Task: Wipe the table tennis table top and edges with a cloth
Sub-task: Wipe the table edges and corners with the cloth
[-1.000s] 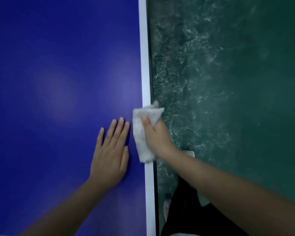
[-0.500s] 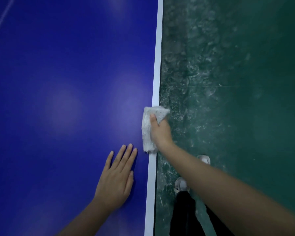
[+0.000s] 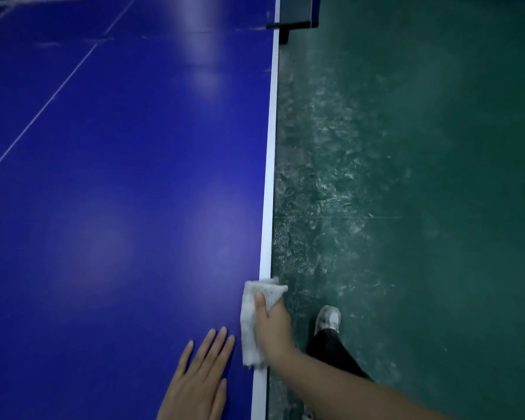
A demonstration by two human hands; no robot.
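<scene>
- Hands, two: left hand [image 3: 197,386] lies flat on the blue top, fingers straight, holding nothing. Right hand [image 3: 275,331] grips the cloth, thumb on top, other fingers hidden past the rim.
- One table [image 3: 119,177], blue. Its white edge band [image 3: 267,222] runs ahead to one net clamp [image 3: 294,24].
- One cloth [image 3: 248,328], white, folded over the right edge, just beside the left hand.
- Handling, judged: cloth is light, soft and limp and likely to bunch. Best pinched across the fold, thumb above, fingers under the rim.
- One shoe [image 3: 328,318] plainly seen, on the green floor [image 3: 437,207].
</scene>
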